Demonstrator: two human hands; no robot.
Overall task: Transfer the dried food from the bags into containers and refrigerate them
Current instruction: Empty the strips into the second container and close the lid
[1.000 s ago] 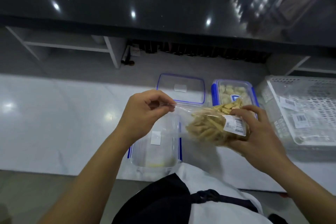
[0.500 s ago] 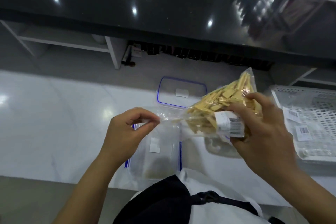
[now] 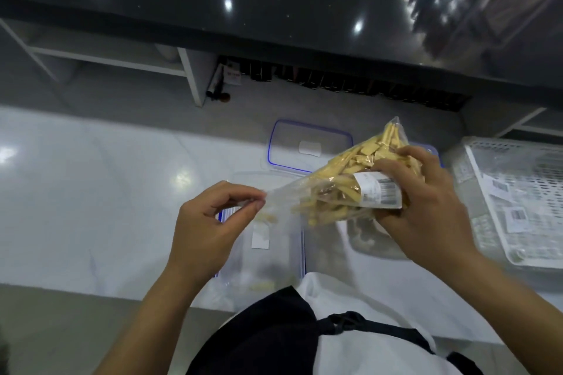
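A clear plastic bag (image 3: 341,183) of pale yellow dried food strips is tilted, its mouth low at the left and its sealed end high at the right. My left hand (image 3: 210,222) pinches the bag's open mouth. My right hand (image 3: 426,207) grips the bag's body by its barcode label. Below the mouth stands an open clear container (image 3: 268,253) with blue clips; a few strips lie in it. A second container (image 3: 374,240) with pale pieces is mostly hidden behind the bag and my right hand.
A blue-rimmed clear lid (image 3: 307,146) lies on the white counter (image 3: 91,192) behind the containers. A white perforated basket (image 3: 518,201) with labelled bags stands at the right. A black shelf (image 3: 274,9) overhangs the back. My apron (image 3: 274,338) is at the counter's near edge.
My right hand has lifted the bag's sealed end, tipping the bag toward the left. My left hand has moved down and left with the mouth, and strips have slid toward the opening.
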